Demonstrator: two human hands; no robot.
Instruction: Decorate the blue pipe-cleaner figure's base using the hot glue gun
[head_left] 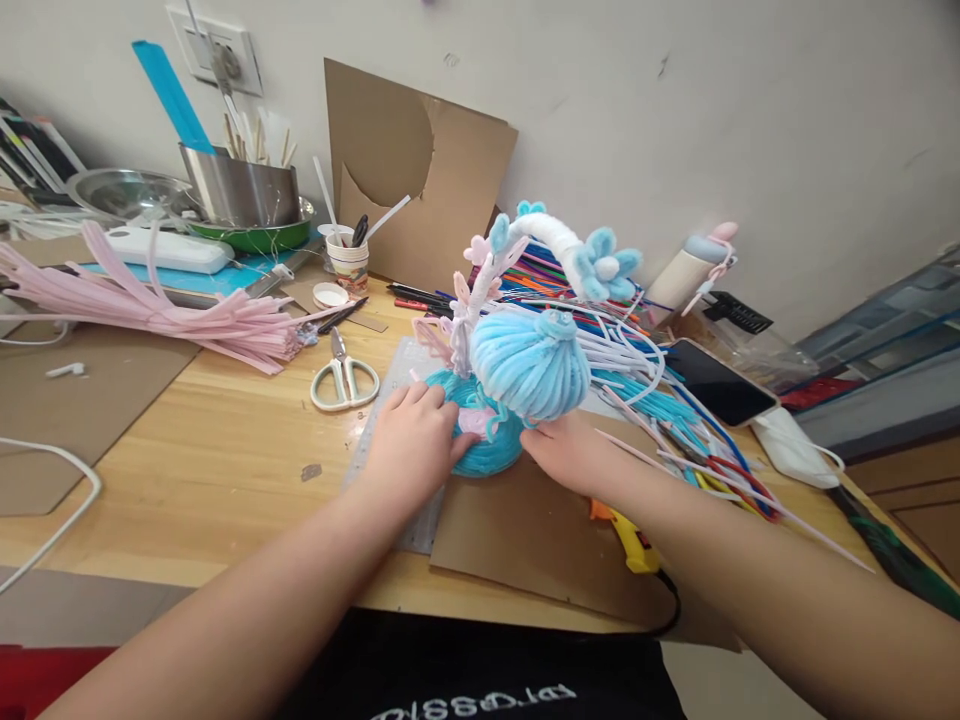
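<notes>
the left hand (415,425) has its fingers clamped on the blue pipe-cleaner base (487,462), which sits between both hands' fingers; whether those of the right hand (559,450) close on it, i can't tell. likely light, soft, crushable: hold it low, below the ribbed blue shade (529,365) above the fingers.

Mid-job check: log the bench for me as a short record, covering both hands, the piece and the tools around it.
Left hand: touching the left side of the blue base
Right hand: at the base's right side; fingertips hidden
Piece: pale-blue ball under a white arch with flowers
Scissors: on the table, left of the base, handles toward the person
Glue gun: yellow, partly hidden by the right forearm
Pink stems: bundled, far left
Phone: right side, screen dark
</notes>
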